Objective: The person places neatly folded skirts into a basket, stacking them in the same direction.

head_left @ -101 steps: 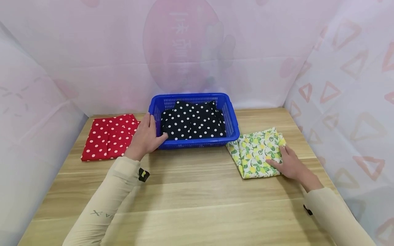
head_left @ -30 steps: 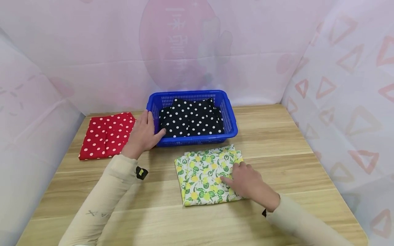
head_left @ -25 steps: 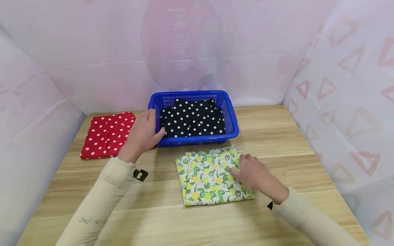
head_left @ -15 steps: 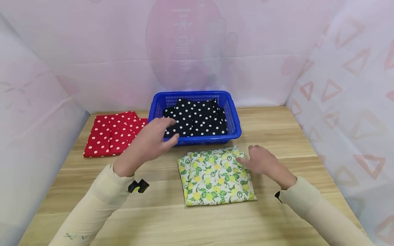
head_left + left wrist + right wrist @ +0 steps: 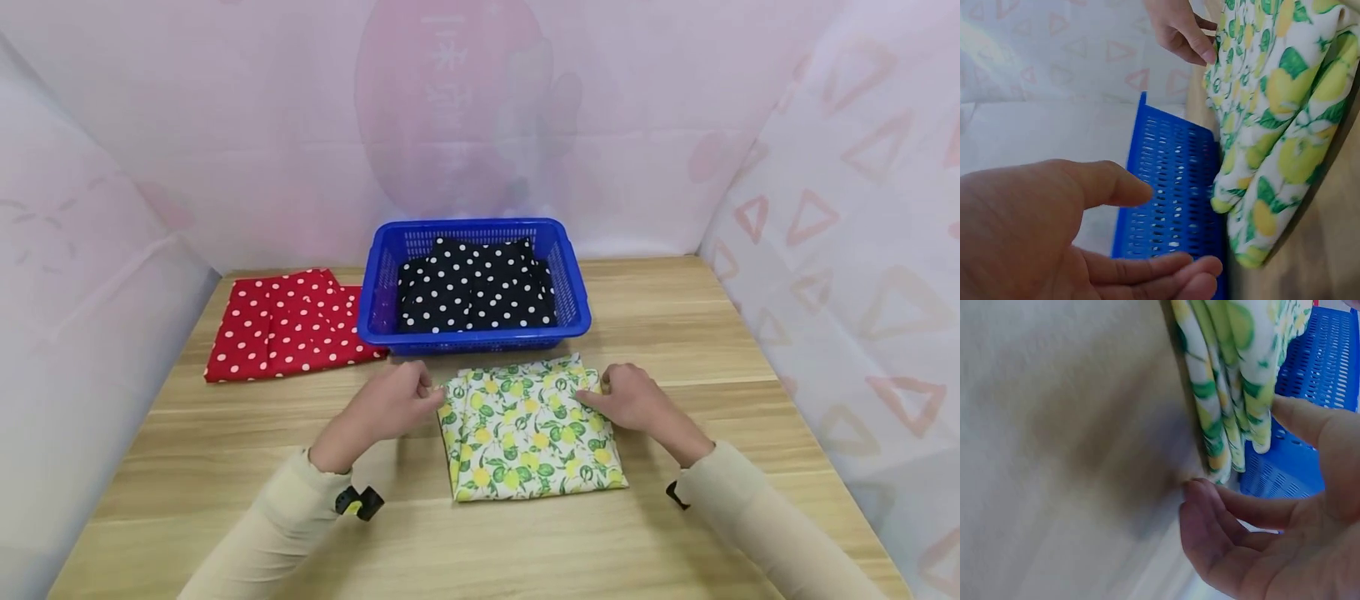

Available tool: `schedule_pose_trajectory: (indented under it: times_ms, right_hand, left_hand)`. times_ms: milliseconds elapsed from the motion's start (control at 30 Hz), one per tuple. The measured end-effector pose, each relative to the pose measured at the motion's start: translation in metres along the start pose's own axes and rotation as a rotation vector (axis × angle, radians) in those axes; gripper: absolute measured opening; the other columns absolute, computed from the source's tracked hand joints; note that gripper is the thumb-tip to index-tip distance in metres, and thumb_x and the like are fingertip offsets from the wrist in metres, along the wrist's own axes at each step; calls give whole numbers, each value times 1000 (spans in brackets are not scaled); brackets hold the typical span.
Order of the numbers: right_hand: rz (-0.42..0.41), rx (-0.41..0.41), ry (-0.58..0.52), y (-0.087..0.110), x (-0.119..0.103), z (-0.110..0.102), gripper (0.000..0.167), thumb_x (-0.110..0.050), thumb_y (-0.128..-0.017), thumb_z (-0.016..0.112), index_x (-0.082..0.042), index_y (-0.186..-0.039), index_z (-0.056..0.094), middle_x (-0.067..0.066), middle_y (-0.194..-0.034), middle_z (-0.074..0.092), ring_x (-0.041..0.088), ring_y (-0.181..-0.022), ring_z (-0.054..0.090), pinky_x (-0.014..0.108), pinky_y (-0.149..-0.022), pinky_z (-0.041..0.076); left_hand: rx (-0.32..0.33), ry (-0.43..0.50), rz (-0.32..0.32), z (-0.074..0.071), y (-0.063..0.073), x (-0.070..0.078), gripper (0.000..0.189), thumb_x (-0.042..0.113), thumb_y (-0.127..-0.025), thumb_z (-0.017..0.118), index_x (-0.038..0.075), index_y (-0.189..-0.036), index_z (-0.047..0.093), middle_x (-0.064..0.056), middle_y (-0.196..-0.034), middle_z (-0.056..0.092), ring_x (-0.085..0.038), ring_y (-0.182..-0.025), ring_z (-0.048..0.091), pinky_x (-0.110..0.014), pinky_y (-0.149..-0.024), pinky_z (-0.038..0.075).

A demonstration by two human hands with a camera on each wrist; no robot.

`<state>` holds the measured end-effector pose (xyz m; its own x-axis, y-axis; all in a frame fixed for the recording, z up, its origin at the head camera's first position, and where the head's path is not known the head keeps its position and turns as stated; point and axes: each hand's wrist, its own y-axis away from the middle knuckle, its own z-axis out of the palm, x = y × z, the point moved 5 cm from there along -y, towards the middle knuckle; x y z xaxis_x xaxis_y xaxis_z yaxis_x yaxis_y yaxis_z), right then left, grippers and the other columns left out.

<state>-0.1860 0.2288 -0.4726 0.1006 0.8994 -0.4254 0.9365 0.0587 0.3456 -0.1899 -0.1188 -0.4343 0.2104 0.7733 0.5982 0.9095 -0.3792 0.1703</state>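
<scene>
Sleeves (image 5: pixel 757 508) cut off; lettering (image 5: pixel 448 57) blurred

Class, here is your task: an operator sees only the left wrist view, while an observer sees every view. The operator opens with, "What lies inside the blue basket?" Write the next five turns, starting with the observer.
Observer: The head view shows a black cloth with white dots inside the blue basket.
Operator: Is there any other fabric on the table?
Observer: Yes, a red cloth with white dots, left of the basket.
Operator: How does the lemon-print cloth look at the edge by the right hand?
Observer: The right wrist view shows several folded layers there, one on another.
</scene>
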Motion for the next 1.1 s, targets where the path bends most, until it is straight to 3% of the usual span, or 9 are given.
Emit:
schedule_pose_trajectory:
  times_ms: [133, 200, 333, 533, 700, 867, 967, 1100]
  right_hand:
    - [28, 26, -72, -3, 1, 5, 50, -51, -98, 71, -7, -81, 54, 2, -68, 46, 15, -59, 43, 26, -55, 38]
    - [41, 25, -108, -4, 2, 7, 52, -50, -97, 72, -12, -72, 46, -3, -60, 36, 12, -53, 36, 25, -52, 34]
    - [54, 26, -154, -6, 2, 9, 55, -47, -96, 74, -16, -66, 40, -6, -56, 33, 10, -50, 34, 23, -50, 34]
    - [75, 1, -184, -11, 2, 11, 58, -46, -94, 77, -17, -60, 40, -6, -54, 33, 10, -50, 32, 23, -50, 32]
    - [74, -5, -166, -12, 0, 14, 48, -44, -95, 77, -12, -74, 48, 0, -65, 46, 14, -57, 43, 25, -54, 37]
    - [78, 2, -178, -11, -1, 16, 43, -41, -96, 77, -8, -85, 52, 4, -72, 50, 16, -63, 48, 26, -57, 40]
    - [66, 1, -195, -11, -3, 14, 45, -41, -95, 77, -10, -80, 49, 2, -69, 47, 15, -61, 46, 25, -56, 38]
    - [88, -20, -251, -11, -2, 15, 44, -40, -95, 77, -11, -79, 49, 1, -69, 47, 14, -61, 46, 25, -57, 38]
  left_hand:
    - [-43, 22, -168, 17, -1, -11, 51, 39, -98, 66, 14, -59, 48, 5, -50, 39, -12, -46, 37, -24, -46, 27]
    - [-51, 19, -235, 23, -1, -15, 55, 41, -98, 66, 15, -54, 44, 5, -48, 38, -13, -45, 36, -24, -45, 25]
    - [-62, 35, -320, 32, -3, -20, 56, 44, -96, 67, 16, -53, 46, 3, -48, 39, -15, -44, 37, -25, -45, 25]
    - [-76, 130, -334, 42, -8, -20, 59, 44, -96, 71, 16, -52, 43, 4, -47, 35, -14, -44, 32, -25, -45, 21]
    - [-86, 179, -333, 50, -11, -20, 54, 42, -96, 72, 15, -56, 47, 3, -53, 38, -13, -48, 34, -25, -46, 23]
    - [-60, 241, -306, 58, -12, -17, 28, 36, -94, 74, 10, -86, 66, -2, -75, 56, -13, -60, 45, -25, -51, 35]
    - [-28, 283, -296, 59, -14, -15, 31, 33, -94, 76, 6, -106, 69, -3, -77, 57, -13, -62, 46, -25, -53, 37]
    - [-3, 323, -319, 61, -15, -15, 39, 32, -92, 80, 3, -115, 67, -3, -75, 54, -14, -63, 44, -25, -53, 35]
